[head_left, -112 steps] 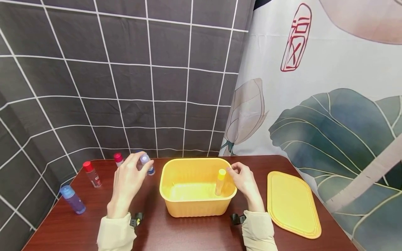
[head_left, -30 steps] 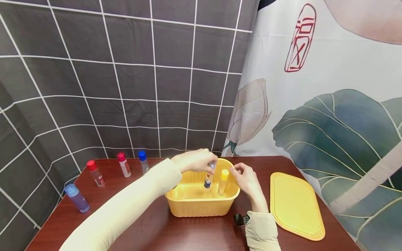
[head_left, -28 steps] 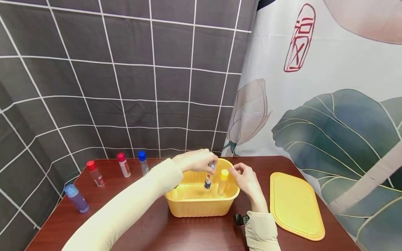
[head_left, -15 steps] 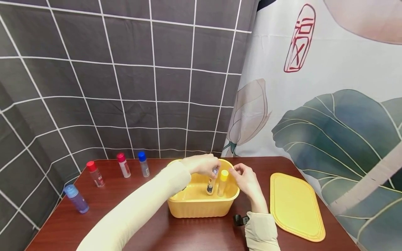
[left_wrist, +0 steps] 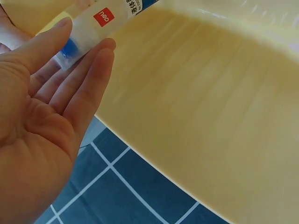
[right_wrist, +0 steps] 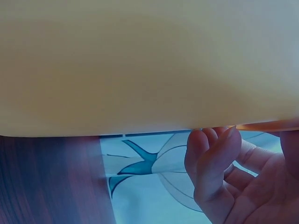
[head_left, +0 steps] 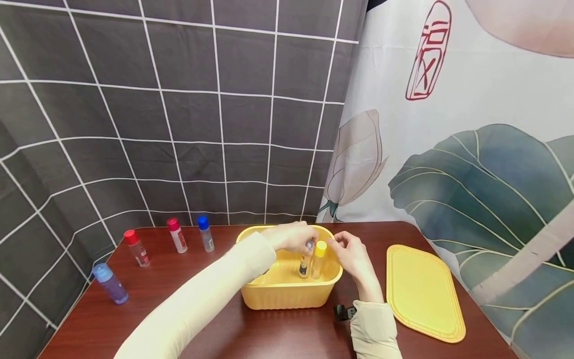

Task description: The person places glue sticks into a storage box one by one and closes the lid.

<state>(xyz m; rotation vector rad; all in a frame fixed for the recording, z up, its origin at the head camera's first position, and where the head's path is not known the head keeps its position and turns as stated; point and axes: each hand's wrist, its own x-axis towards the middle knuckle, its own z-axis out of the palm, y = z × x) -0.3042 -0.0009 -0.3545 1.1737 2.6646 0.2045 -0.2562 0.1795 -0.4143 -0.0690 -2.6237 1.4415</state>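
Observation:
A yellow plastic bin [head_left: 289,297] stands mid-table. My left hand [head_left: 293,236] reaches down into it and pinches a liquid glue bottle [head_left: 304,266] by its clear-capped upper end. The left wrist view has the thumb and fingers of this hand [left_wrist: 42,121] on either side of the glue bottle [left_wrist: 105,28], near its red label. Close beside it inside the bin stands a yellow-capped bottle [head_left: 319,259]. At the bin's right end, my right hand [head_left: 356,257] holds the rim; from the right wrist, its fingertips [right_wrist: 216,149] show right at that edge.
On the left of the table stand a blue-capped clear bottle [head_left: 206,234], a pink-capped bottle [head_left: 177,236], a red-capped bottle [head_left: 136,248] and a blue-purple bottle [head_left: 110,284]. A yellow lid [head_left: 423,291] lies flat at the right. Behind hangs a grey gridded cloth [head_left: 179,114].
My left hand has brought the glue bottle from the table's left side into the bin, then lowered it and shifted it right, beside the yellow-capped bottle. My right hand stays at the rim.

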